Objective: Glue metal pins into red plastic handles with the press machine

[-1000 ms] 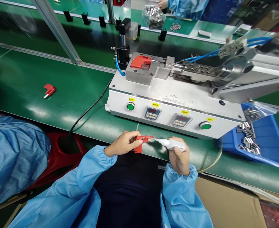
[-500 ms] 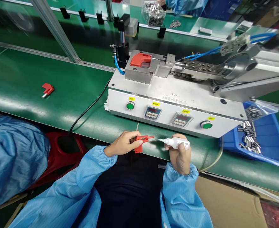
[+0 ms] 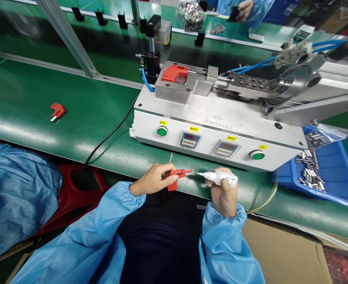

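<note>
My left hand (image 3: 154,178) is closed on a red plastic part (image 3: 174,184), whose thin red pin points right. In my right hand (image 3: 225,197) is a small white squeeze bottle (image 3: 221,177) with a narrow nozzle aimed left. A small gap separates the nozzle tip from the pin. Both hands are at the front edge of the green workbench (image 3: 126,150), before a bench machine (image 3: 206,122) with green buttons and small displays. Another red part (image 3: 174,73) sits in the machine's metal fixture. A red piece with a metal end (image 3: 58,111) lies on the bench at left.
A blue bin (image 3: 336,169) of short metal tubes stands right of the machine. A black cable (image 3: 111,136) runs off the bench at left, above a red stool (image 3: 81,185). Across the bench, a co-worker's hand (image 3: 245,10) holds a dark piece near a bag of metal parts (image 3: 190,15).
Both my hands keep almost the same pose, the bottle still pointing at the red part. Across the bench, the co-worker's hand has come into view with a dark piece.
</note>
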`<action>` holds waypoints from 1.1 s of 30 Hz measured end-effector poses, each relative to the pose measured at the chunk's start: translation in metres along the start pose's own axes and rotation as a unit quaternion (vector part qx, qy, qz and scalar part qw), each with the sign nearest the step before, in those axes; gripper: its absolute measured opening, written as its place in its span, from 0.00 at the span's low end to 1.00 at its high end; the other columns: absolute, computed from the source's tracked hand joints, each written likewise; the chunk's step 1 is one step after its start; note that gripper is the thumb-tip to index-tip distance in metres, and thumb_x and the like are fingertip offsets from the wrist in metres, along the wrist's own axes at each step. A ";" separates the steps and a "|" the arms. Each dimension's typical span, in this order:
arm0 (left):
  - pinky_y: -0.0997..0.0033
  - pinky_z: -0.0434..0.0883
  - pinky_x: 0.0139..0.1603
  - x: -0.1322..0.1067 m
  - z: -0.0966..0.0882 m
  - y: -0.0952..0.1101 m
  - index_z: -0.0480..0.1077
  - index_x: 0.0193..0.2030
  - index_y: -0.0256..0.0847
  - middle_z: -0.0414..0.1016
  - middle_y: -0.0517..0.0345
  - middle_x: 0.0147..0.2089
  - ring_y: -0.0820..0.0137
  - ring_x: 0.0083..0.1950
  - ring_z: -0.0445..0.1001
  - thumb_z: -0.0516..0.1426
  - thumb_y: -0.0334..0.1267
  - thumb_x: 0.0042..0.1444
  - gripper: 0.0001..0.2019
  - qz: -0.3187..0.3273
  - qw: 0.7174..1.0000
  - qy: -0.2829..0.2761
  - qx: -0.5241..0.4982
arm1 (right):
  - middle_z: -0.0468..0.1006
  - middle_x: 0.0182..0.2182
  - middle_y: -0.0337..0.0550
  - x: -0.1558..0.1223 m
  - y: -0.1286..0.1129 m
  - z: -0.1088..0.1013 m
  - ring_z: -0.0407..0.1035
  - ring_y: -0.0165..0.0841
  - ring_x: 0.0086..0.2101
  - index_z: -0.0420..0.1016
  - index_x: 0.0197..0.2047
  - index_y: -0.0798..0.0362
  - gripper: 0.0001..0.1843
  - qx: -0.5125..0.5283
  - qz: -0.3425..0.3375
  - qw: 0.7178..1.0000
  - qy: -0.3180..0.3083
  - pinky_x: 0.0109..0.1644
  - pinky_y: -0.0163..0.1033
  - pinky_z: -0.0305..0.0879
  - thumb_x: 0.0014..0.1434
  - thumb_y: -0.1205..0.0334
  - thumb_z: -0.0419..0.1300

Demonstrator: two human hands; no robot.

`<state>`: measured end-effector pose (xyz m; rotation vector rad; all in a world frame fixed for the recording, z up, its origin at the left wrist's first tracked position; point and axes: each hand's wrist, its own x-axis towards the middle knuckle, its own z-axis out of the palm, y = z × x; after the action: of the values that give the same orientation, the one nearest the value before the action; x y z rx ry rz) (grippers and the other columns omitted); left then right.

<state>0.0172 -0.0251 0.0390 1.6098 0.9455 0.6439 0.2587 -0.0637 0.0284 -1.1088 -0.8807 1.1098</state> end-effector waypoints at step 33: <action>0.74 0.62 0.30 -0.001 0.002 -0.002 0.73 0.35 0.40 0.68 0.63 0.27 0.73 0.27 0.63 0.57 0.48 0.66 0.14 0.002 1.000 0.003 0.016 | 0.66 0.21 0.33 -0.001 -0.002 0.000 0.61 0.31 0.21 0.72 0.38 0.49 0.27 -0.015 0.017 1.000 0.012 0.26 0.38 0.60 0.53 0.35 0.72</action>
<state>0.0181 -0.0267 0.0362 1.6387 0.9619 0.6389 0.2585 -0.0647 0.0300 -1.1626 -0.8645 1.1118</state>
